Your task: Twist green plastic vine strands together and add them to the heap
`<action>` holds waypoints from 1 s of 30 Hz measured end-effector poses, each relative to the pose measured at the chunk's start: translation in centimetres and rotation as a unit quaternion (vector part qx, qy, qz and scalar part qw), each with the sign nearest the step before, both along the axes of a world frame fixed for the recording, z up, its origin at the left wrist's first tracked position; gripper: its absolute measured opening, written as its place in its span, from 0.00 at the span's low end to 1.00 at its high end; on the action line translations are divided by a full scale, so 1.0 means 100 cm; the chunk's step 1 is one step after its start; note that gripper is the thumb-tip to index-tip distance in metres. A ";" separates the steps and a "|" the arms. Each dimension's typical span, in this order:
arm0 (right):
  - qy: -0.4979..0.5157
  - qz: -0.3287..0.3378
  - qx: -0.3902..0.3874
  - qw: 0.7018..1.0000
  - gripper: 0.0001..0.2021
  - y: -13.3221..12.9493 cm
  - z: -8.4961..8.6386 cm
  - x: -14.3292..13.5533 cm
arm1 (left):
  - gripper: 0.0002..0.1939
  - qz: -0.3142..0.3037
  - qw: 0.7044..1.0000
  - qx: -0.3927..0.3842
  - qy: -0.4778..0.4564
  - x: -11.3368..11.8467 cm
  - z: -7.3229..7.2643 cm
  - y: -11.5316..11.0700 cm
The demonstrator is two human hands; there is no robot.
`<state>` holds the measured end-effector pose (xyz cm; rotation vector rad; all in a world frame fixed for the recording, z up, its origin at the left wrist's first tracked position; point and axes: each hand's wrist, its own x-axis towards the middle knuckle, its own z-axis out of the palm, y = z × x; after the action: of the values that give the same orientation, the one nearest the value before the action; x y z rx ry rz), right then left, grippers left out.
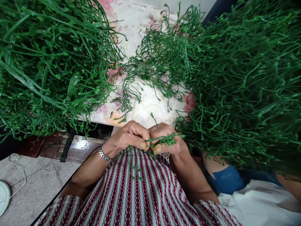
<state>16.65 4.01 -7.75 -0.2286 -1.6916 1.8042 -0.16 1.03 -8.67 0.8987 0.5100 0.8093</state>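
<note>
Stem heap (47, 59) left, stem mass (246, 88) right, cloth (145, 106) between, hands just before.

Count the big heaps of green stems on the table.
2. One heap covers the table's left side; a larger heap fills the right, spilling toward the middle. Both hands, left and right, also pinch a small bunch. More may lie off-frame.

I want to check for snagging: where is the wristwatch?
Head view, lower left of centre: the wristwatch sits on the left hand's wrist, just above the striped cloth.
</note>
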 end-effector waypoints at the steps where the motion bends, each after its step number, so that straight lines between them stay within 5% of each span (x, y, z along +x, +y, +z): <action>1: 0.004 0.000 -0.005 1.000 0.14 0.000 0.000 0.000 | 0.11 0.004 1.000 0.000 0.003 0.000 -0.001 -0.001; 11: -0.010 -0.052 -0.088 0.995 0.15 -0.005 -0.004 -0.005 | 0.13 0.060 0.993 -0.103 0.009 0.006 0.006 -0.007; 22: 0.077 -0.100 -0.187 0.974 0.08 -0.014 -0.005 -0.012 | 0.10 0.088 0.987 -0.111 -0.075 0.011 -0.003 -0.008; 30: 0.177 -0.105 -0.220 0.954 0.18 -0.010 -0.001 -0.017 | 0.14 0.122 0.976 -0.133 -0.121 0.011 0.000 -0.007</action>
<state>14.99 2.98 -7.90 -0.2455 -0.9717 1.9037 0.96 0.29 -8.65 0.4883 0.5048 1.0308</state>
